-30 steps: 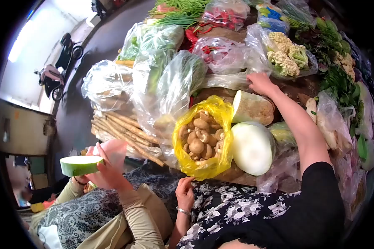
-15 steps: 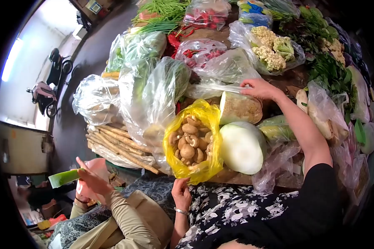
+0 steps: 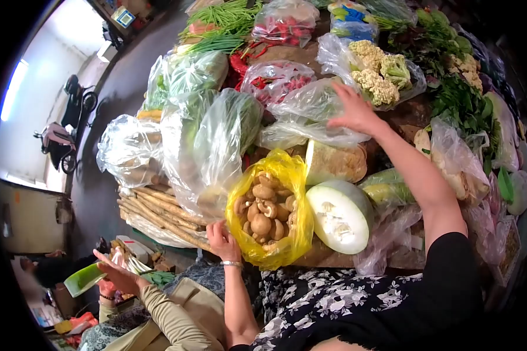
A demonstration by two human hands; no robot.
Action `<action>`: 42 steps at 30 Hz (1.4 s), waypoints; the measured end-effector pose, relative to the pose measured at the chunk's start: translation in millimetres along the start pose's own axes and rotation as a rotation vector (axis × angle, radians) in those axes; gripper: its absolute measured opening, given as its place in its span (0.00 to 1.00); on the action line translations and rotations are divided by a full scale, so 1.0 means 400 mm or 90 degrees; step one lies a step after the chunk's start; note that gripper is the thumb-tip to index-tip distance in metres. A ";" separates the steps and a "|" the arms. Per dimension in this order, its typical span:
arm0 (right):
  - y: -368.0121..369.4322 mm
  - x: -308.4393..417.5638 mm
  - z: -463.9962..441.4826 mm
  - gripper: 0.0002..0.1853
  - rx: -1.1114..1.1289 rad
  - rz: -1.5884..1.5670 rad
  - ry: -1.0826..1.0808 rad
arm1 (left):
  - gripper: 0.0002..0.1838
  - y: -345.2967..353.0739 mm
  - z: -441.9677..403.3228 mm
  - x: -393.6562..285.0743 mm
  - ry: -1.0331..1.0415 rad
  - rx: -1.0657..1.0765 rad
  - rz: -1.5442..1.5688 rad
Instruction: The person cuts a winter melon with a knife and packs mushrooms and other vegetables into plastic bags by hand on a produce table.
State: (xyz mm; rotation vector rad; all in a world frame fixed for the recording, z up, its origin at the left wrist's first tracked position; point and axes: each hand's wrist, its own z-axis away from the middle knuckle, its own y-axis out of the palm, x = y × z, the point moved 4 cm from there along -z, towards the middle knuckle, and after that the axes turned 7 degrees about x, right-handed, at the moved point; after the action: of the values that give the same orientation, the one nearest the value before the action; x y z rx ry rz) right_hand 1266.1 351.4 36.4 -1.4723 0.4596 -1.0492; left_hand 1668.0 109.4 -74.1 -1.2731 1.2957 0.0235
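My right hand (image 3: 357,112) reaches over a clear plastic bag (image 3: 310,111), its fingers spread and nothing gripped. Below it lie a cut brown-skinned root (image 3: 336,162) and a cut white melon (image 3: 339,217) with its seedy face towards me. My left hand (image 3: 222,241) is at the table's front edge, left of a yellow bag (image 3: 303,234) of brown mushrooms (image 3: 262,224), beside the ends of long thin roots (image 3: 164,213). Its fingers are bent, and whether they hold anything is hidden.
Another person's hand (image 3: 120,275) is at the lower left, by a green-rimmed melon slice (image 3: 83,279). Bagged cauliflower (image 3: 380,73), red chillies (image 3: 284,26), leafy greens (image 3: 462,108) and bagged vegetables (image 3: 228,126) crowd the table. A scooter (image 3: 64,131) stands far left.
My right hand has let go of the clear bag's edge and opened. My left hand has moved left, from below the yellow bag to the roots. The other person's slice has moved lower left.
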 end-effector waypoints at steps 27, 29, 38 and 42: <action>0.029 0.192 -0.007 0.11 0.098 -0.933 0.037 | 0.09 0.129 -0.031 0.136 0.095 -0.035 -0.178; -0.014 0.168 0.069 0.11 0.138 -1.159 0.121 | 0.09 0.129 -0.029 0.152 0.096 -0.027 -0.187; -0.162 -0.029 0.225 0.16 -0.082 -1.174 -0.004 | 0.08 0.133 -0.026 0.160 0.107 -0.025 -0.182; -0.216 -0.199 0.280 0.19 -0.194 -1.093 0.091 | 0.09 0.135 -0.027 0.173 0.126 -0.029 -0.208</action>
State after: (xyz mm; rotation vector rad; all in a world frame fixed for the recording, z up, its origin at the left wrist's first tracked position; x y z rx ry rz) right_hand 1290.9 496.8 103.4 -1.9764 -0.8236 -2.4486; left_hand 1651.8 80.7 -156.1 -1.5431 1.2425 -0.3128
